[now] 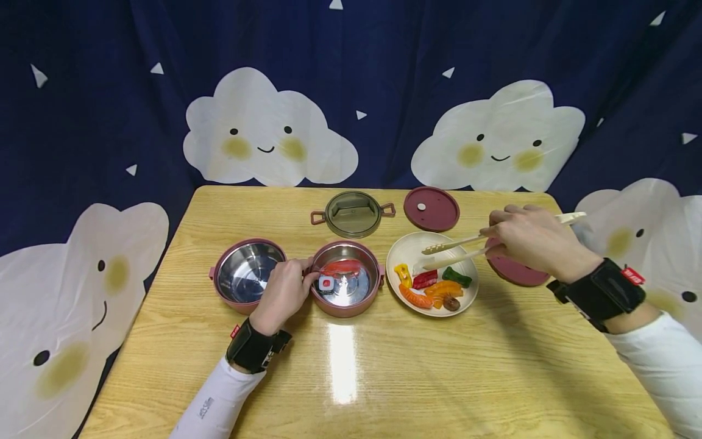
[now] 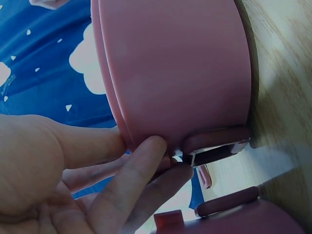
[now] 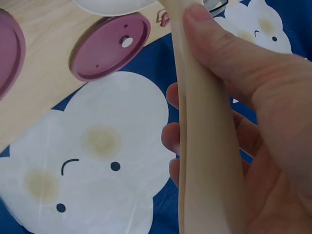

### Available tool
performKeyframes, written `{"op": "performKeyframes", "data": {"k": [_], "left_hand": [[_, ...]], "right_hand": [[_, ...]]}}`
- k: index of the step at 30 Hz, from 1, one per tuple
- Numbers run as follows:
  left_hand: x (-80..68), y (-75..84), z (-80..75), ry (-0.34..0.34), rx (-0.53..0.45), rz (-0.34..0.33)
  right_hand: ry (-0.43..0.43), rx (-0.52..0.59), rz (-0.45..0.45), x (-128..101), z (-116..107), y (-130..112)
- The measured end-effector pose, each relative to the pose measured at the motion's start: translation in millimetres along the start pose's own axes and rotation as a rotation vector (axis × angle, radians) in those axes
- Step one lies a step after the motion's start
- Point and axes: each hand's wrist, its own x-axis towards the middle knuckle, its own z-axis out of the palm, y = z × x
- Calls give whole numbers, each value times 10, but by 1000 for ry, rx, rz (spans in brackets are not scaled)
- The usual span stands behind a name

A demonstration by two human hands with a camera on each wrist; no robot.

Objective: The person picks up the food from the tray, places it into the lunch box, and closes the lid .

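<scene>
My left hand (image 1: pixel 282 291) w/ curled fingers steadies the pink steel-lined round bowl (image 1: pixel 345 278) by its near-left side. Farther right, my right hand (image 1: pixel 529 238) grips cream plastic tongs (image 1: pixel 455 251), tips empty over the white round plate (image 1: pixel 399 250) of toy food. Risk: slick pieces may slip mid-carry.

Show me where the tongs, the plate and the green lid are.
tongs (image 1: pixel 451 246), head view, on the upper arm near its tip.
plate (image 1: pixel 400 247), head view, on the bare upper-left rim.
green lid (image 1: pixel 353 214), head view, on its middle.
</scene>
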Motion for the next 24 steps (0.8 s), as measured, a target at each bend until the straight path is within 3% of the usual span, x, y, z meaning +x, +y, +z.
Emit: {"op": "performKeyframes", "data": {"k": [24], "left_hand": [[5, -9, -5, -13, -11, -1]], "right_hand": [[-31, 5, 10, 6, 67, 43]]}}
